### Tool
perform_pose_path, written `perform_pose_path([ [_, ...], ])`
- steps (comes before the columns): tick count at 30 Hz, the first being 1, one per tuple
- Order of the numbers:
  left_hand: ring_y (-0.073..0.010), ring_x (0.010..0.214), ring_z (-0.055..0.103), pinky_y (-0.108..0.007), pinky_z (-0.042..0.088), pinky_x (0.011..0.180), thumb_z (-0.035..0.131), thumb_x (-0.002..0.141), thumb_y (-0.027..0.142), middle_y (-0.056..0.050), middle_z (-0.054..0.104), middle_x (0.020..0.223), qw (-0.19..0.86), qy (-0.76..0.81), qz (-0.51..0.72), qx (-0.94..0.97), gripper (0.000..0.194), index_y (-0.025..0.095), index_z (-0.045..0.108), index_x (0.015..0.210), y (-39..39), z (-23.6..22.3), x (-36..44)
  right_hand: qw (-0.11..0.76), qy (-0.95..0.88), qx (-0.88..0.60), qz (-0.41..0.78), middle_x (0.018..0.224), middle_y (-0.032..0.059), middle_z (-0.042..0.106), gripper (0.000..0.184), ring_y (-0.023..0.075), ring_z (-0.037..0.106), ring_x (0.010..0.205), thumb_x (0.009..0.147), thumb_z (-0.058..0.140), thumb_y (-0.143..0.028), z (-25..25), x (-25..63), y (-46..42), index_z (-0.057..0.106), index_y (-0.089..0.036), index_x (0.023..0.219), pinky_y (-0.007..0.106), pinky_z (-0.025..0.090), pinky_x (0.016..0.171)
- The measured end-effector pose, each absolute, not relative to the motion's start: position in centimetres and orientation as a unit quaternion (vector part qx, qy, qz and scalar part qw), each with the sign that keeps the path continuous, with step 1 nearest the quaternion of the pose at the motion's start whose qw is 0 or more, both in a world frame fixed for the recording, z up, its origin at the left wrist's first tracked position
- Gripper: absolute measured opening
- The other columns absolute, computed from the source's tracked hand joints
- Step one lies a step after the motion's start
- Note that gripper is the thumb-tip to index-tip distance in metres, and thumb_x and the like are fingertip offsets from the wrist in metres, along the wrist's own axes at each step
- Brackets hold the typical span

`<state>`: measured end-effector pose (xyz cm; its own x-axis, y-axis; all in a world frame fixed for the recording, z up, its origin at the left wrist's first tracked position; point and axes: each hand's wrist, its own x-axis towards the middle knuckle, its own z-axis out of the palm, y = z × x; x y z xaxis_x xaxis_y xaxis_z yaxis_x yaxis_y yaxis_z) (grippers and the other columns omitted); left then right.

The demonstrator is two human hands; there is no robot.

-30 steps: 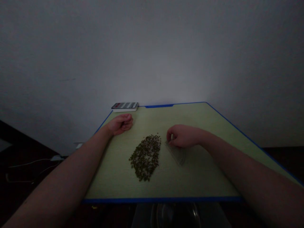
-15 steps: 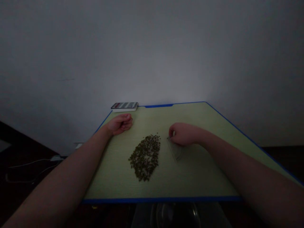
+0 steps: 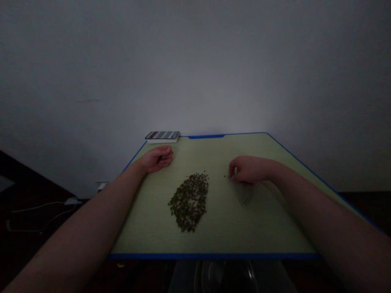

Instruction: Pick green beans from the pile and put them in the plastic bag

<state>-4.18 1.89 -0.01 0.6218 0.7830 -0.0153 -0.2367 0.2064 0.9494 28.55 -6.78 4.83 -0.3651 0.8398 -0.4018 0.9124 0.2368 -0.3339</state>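
My right hand [image 3: 249, 169] pinches the far end of a clear plastic protractor [image 3: 243, 195], its straight edge turned towards the pile. The protractor lies on or just above the tabletop; which of the two, I cannot tell. Left of it lies a loose, spread pile of small greenish-brown grains [image 3: 189, 201], perhaps dried beans or seeds. A lone dark grain [image 3: 224, 176] sits beside my right fingertips, apart from the pile. My left hand [image 3: 158, 158] rests on the table behind the pile to the left, fingers curled in, with nothing visible in it.
The pale yellow-green table [image 3: 146, 236] has a blue rim and stands against a grey wall [image 3: 195, 81]. A phone [image 3: 163, 135] lies on a white box [image 3: 161, 141] at the back left corner. White cables [image 3: 39, 207] run on the floor at left. Below the front edge stands a shiny round object [image 3: 226, 276].
My right hand and the protractor have moved right, away from the pile. A single grain now shows by its fingertips. My left hand keeps its place, and the view has shifted slightly.
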Motion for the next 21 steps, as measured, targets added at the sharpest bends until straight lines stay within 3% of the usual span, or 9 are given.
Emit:
perform_pose_path([
  [8, -0.0037, 0.038, 0.030, -0.014, 0.020, 0.035, 0.063, 0.075, 0.021, 0.005, 0.033, 0.053, 0.732, 0.260, 0.348, 0.524, 0.028, 0.015, 0.040, 0.061, 1.9, 0.0, -4.1, 0.078, 0.782, 0.584, -0.203, 0.069, 0.0078, 0.069, 0.032, 0.0179, 0.062, 0.058, 0.063, 0.054, -0.016, 4.7, 29.0, -6.2, 0.070, -0.012, 0.090, 0.025, 0.039, 0.048],
  [15, -0.0036, 0.039, 0.031, -0.014, 0.020, 0.035, 0.065, 0.073, 0.021, 0.005, 0.033, 0.052, 0.734, 0.267, 0.351, 0.517, 0.029, 0.014, 0.039, 0.060, 1.8, 0.0, -4.1, 0.018, 0.801, 0.579, -0.149, 0.096, 0.0104, 0.070, 0.034, 0.0202, 0.063, 0.081, 0.070, 0.052, -0.019, 4.4, 29.2, -5.3, 0.069, -0.014, 0.100, 0.026, 0.043, 0.065],
  [21, -0.0038, 0.039, 0.032, -0.015, 0.020, 0.035, 0.064, 0.073, 0.021, 0.004, 0.035, 0.054, 0.736, 0.261, 0.348, 0.520, 0.027, 0.015, 0.041, 0.062, 2.1, 0.1, -4.2, -0.011, 0.834, 0.526, -0.167, 0.092, 0.0074, 0.071, 0.031, 0.0169, 0.062, 0.075, 0.073, 0.054, -0.022, 3.7, 26.3, -6.3, 0.070, -0.019, 0.099, 0.024, 0.042, 0.063],
])
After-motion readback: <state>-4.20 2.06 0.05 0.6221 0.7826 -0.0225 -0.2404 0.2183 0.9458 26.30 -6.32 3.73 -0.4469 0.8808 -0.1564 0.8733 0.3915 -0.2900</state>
